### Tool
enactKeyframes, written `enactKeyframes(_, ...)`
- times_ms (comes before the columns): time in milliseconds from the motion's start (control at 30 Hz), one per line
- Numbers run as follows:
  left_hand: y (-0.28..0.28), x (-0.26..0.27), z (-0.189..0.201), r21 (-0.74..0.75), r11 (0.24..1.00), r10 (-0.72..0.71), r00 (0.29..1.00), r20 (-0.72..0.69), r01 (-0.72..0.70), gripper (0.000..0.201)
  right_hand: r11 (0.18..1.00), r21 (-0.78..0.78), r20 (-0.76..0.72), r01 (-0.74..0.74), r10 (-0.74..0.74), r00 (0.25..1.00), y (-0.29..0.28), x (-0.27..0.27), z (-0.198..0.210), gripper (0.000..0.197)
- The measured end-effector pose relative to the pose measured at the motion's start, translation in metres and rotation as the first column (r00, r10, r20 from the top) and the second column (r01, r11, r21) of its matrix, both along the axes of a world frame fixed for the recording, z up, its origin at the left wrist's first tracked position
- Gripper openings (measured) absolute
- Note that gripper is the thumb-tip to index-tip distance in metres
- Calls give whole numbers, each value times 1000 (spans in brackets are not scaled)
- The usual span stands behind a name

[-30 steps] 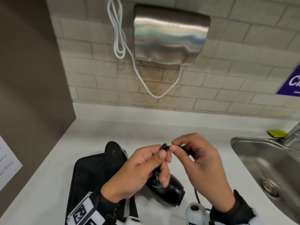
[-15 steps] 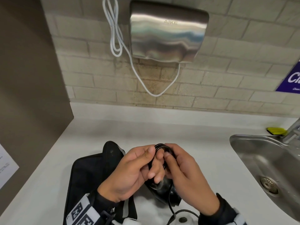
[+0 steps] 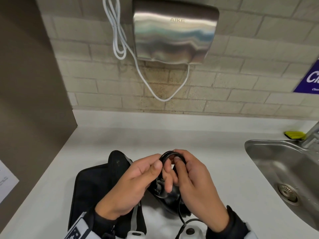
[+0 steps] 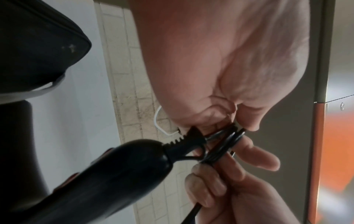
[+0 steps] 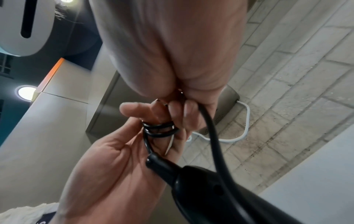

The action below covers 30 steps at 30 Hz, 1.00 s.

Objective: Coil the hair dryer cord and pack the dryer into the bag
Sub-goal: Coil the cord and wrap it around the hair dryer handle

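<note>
The black bag point(image 3: 89, 190) lay open on the counter point(image 3: 215, 152), nothing visible inside. The hair dryer point(image 4: 107, 174), hard and probably smooth-shelled, hung above it, best taken by its handle. Its cord point(image 5: 160, 129) looked springy (loops would likely unwind if released): the left hand point(image 3: 131, 185) pinched the small coil, and the right hand point(image 3: 195, 183) gripped the cord beside it.

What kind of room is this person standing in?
Probably a shared washroom or a kitchenette. A steel hand dryer hangs on the tiled wall, and a metal sink with a tap is set into the white counter.
</note>
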<state>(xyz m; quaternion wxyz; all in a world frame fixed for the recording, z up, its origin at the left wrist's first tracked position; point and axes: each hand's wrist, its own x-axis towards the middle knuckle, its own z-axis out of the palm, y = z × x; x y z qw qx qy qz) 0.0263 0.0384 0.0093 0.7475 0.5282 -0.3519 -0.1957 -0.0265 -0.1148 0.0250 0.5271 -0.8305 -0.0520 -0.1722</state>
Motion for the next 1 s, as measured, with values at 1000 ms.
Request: enactKeyframes(1000, -18, -12, -3, -148, 915, 271, 844, -463, -375, 32, 692, -674, 282, 258, -82, 956, -19, -59, -53, 41)
